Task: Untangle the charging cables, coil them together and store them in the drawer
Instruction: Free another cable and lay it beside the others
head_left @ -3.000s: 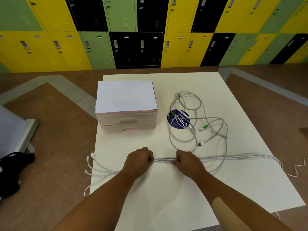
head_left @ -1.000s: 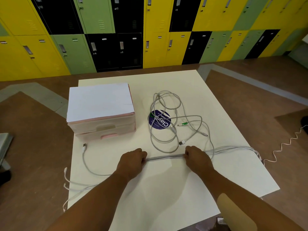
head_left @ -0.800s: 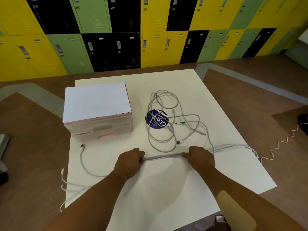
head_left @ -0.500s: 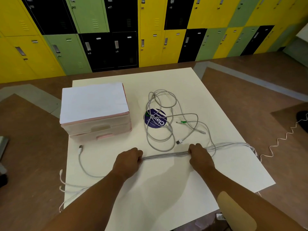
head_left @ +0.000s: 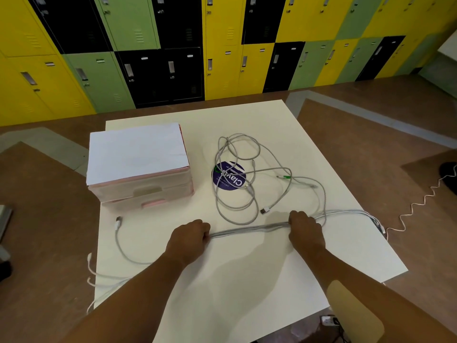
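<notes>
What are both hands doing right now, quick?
Left hand: closed around the cable bundle.
Right hand: closed around the same cable bundle, further along.

Right hand [head_left: 305,229] slid rightward along cable bundle [head_left: 249,230]; gap from left hand [head_left: 190,237] widened.

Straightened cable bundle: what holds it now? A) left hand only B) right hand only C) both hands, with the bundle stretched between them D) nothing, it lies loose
C: the left hand and the right hand each grip the cable bundle, which runs nearly straight between them.
</notes>
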The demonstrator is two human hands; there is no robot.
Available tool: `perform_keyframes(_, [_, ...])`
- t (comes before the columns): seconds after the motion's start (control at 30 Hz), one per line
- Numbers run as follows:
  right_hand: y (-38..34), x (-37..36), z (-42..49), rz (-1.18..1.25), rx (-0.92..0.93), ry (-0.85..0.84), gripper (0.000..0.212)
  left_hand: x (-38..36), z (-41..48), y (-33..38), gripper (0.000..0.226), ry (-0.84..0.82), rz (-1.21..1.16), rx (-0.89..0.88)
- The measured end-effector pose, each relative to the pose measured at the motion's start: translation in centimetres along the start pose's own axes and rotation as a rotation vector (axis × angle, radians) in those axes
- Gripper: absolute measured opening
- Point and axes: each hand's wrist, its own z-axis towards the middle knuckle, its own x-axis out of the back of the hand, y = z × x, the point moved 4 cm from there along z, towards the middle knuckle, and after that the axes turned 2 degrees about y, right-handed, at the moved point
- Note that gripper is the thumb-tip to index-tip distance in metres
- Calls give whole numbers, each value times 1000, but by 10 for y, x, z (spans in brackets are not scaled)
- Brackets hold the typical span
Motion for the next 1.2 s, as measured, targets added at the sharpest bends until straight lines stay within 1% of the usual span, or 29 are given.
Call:
perform_keyframes(0.07, [7,-1,2,25,-13,-15,23,0,0,0,17,2,4,-2])
perform_keyframes(0.17, [12,0,5,-18,21,-17,21,-1,-1,-1,17,-7,22,-15])
perform_keyframes(0.27, [13,0,6,-12,78,6,17,1,1,2,12,-56,80,-49])
perform_keyframes(0.33, [15,-1,6,7,96,-7,14,1,5,9,8,-120,137,-57])
perform_keyframes(0.37, [15,-2,5,27,101,-17,12,2,6,13,12,-153,160,-56])
perform_keyframes(0.43, [15,-3,6,87,127,-32,12,5,13,26,31,-180,201,-75])
perform_keyframes(0.5, [16,-3,9,119,172,-44,11,7,23,49,50,-136,243,-138])
perform_keyframes(0.53, [18,-3,11,129,192,-56,11,6,28,63,53,-102,245,-170])
perform_keyframes(0.67, [24,-3,20,145,265,-97,13,-8,48,121,46,-16,203,-302])
perform_keyframes(0.73, [25,-2,22,141,294,-96,14,-18,55,145,45,-5,217,-373])
perform_keyframes(0.77, [26,-2,23,146,303,-94,15,-22,59,155,46,-14,228,-380])
perform_keyframes(0.9, [31,-2,25,162,348,-100,16,-40,68,179,49,-38,289,-302])
perform_keyframes(1.0, [32,-2,26,192,373,-97,14,-46,71,183,32,-5,288,-238])
perform_keyframes(1.07, [35,-3,26,197,383,-92,13,-49,72,184,21,9,227,-199])
perform_keyframes(1.2, [37,-3,29,201,388,-95,13,-54,72,185,15,-5,90,-142])
